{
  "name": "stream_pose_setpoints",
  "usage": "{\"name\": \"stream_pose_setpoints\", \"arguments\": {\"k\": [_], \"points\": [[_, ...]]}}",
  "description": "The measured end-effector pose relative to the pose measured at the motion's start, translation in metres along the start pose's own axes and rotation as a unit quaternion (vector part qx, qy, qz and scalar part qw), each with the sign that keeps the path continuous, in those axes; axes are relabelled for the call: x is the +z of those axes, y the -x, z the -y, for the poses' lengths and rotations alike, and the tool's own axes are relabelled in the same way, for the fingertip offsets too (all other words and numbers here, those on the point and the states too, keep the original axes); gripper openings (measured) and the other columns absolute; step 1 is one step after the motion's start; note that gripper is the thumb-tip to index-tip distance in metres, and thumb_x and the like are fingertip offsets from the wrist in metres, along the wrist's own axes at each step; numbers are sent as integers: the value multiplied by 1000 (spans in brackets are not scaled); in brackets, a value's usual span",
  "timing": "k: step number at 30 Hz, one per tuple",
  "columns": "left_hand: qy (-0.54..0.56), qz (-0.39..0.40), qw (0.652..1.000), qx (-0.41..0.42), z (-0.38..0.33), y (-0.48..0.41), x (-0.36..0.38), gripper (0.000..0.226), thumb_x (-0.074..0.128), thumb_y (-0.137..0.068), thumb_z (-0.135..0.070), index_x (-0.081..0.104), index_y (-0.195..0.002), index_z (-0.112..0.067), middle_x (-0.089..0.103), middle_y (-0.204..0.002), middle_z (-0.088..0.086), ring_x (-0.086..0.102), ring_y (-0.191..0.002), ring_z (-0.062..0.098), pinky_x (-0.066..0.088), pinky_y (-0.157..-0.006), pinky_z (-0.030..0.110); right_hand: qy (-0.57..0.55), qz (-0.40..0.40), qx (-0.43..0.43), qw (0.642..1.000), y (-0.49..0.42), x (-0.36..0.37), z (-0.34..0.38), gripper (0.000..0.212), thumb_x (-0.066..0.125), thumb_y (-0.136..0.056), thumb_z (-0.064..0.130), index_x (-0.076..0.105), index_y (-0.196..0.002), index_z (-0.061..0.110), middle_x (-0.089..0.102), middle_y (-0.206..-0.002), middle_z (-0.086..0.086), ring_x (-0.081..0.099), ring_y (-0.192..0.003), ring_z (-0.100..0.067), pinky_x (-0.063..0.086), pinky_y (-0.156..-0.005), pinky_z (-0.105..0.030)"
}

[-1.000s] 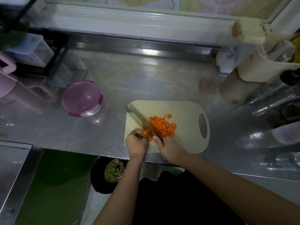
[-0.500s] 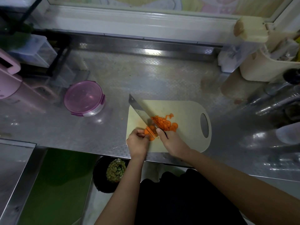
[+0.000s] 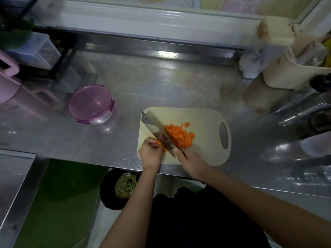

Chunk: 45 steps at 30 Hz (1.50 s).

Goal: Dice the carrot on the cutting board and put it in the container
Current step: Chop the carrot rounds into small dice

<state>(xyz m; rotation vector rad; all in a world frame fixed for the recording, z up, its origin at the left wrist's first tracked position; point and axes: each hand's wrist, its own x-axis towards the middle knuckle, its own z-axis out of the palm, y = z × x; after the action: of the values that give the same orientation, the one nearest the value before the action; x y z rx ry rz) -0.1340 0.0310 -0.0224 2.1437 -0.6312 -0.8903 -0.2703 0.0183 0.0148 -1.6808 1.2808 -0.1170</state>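
Nearest, the left hand (image 3: 151,153) pinches a small stub of orange carrot (image 3: 162,146) in curled fingers (image 3: 152,142), just beside the broad steel cleaver (image 3: 155,128) gripped by the right hand (image 3: 192,161); a slip could nick them. Beyond, the diced orange pile (image 3: 178,136) sits on the beige plastic cutting board (image 3: 206,120), and bits may roll onto the steel table (image 3: 170,83). The round clear container (image 3: 91,102), well left, has its purple lid on

Home kitchen — steel counter (image 3: 161,83), cutting board (image 3: 202,119).
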Motion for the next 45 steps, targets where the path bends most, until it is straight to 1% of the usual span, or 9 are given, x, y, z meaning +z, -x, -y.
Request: {"name": "stream_pose_setpoints", "arguments": {"k": [7,12,17,21,27,33,39,42,45], "points": [[-4,3,1000,-1,0,0,0,19,66,-76,1,54,-76,-14,58,-72,-1,55,-71,13,43,-70,18,-7,-33,-5,999,-3,9,3,40,37,-100,36,60,-112,5,65,-104,-15,58,-100,-26,35,-74,-26],[-15,11,1000,3,0,-2,-1,17,67,-76,0,56,-77,-12,59,-75,1,55,-72,13,37,-64,12,-5,-17,12,1000,-6,8,8,51,36,-98,42,57,-110,-3,64,-101,-24,60,-95,-35,47,-86,-43],[-9,14,1000,7,1,-2,-2,16,68,-77,1,57,-76,-11,59,-73,2,55,-70,13,35,-63,8,31,-3,45,998,-8,4,10,56,34,-98,46,60,-87,-2,61,-81,-19,59,-82,-33,42,-72,-35],[-12,11,1000,4,1,-2,-1,18,67,-76,2,58,-73,-13,58,-71,1,54,-69,13,36,-61,10,45,2,63,997,-9,3,14,54,34,-99,45,44,-62,8,53,-68,-15,53,-70,-27,35,-62,-30],[-14,16,1000,8,1,-2,-2,15,66,-76,4,60,-75,-10,53,-63,-7,50,-60,7,34,-60,10,64,-5,71,995,-14,10,13,53,33,-98,48,48,-65,10,53,-67,-12,53,-70,-27,38,-64,-30],[-9,12,1000,4,2,-2,-2,14,64,-76,4,61,-77,-10,55,-64,-7,53,-69,13,38,-64,13,36,-24,29,999,-17,21,4,59,33,-95,53,63,-104,2,67,-97,-20,62,-94,-34,49,-84,-44],[-16,16,999,23,4,-3,-1,14,70,-74,2,62,-76,-9,60,-70,1,56,-69,13,36,-60,10,5,-20,41,999,-19,9,8,42,36,-100,39,63,-85,11,64,-80,-14,60,-86,-26,40,-71,-28],[-11,18,999,25,4,-3,-1,17,70,-75,3,60,-75,-11,60,-70,2,56,-66,13,39,-62,10,7,-17,28,999,-21,5,20,45,37,-101,32,39,-57,29,42,-54,4,43,-56,-9,29,-58,-24],[-12,12,1000,26,3,-2,-2,17,67,-75,4,60,-75,-11,58,-67,-1,53,-61,8,36,-58,6,15,-3,41,999,-29,5,23,49,35,-101,36,35,-53,26,38,-53,6,38,-54,-8,27,-65,-24]]}}
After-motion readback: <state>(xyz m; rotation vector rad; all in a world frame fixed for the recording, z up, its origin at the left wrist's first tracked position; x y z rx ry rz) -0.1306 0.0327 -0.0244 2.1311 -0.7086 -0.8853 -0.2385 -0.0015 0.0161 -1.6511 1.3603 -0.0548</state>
